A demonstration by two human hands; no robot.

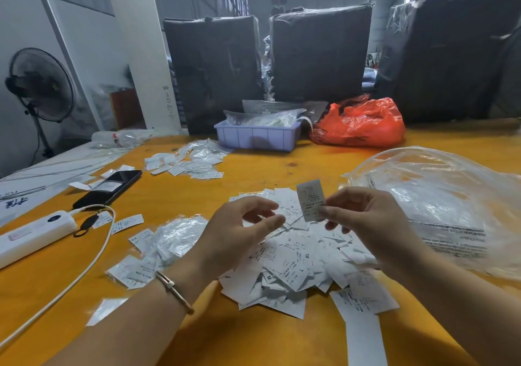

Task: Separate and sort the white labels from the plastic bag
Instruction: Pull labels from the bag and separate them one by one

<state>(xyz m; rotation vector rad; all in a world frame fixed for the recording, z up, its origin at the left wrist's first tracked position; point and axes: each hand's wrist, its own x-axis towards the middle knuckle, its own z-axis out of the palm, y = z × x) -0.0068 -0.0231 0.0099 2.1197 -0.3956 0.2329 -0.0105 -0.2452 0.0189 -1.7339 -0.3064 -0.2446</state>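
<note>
Head view, orange table (310, 165). Far left: white power strip (33, 234), black phone (108, 186) beyond it. Left hand (239, 230) hovers over the label pile (293, 264), fingers loosely curled, holding nothing. Right hand (366, 219) pinches one white label (310, 203) upright above the pile. Clear plastic bag (451, 202) lies just right of the pile. Lilac tray (256, 137) and red bag (361, 123) at table's back.
</note>
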